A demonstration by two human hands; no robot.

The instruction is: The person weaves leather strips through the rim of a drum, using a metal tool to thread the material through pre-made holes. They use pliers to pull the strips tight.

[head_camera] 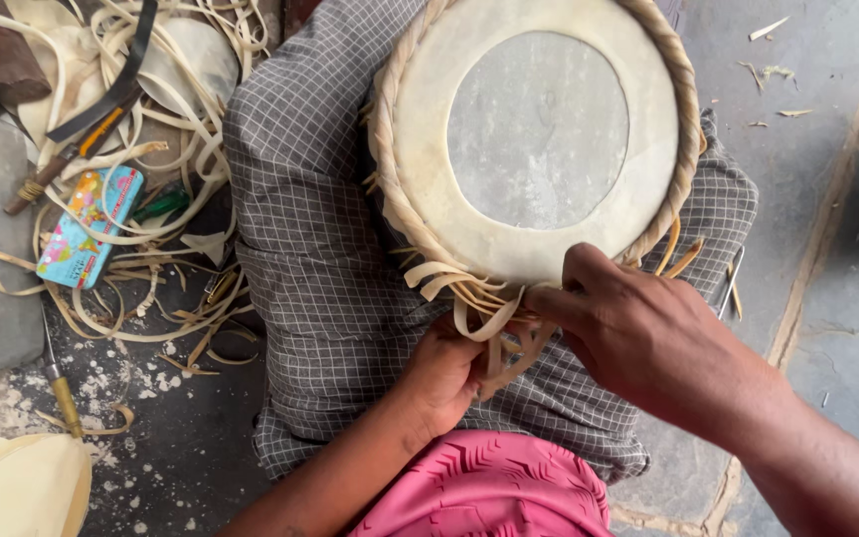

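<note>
Grey stone floor (827,249), rawhide scraps (151,249) — drum (534,129) on checked cloth (320,249)

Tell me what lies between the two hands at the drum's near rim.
In the head view, loose pale hide straps hanging from the drum head's braided rim fill the gap between the left hand and right hand.
</note>
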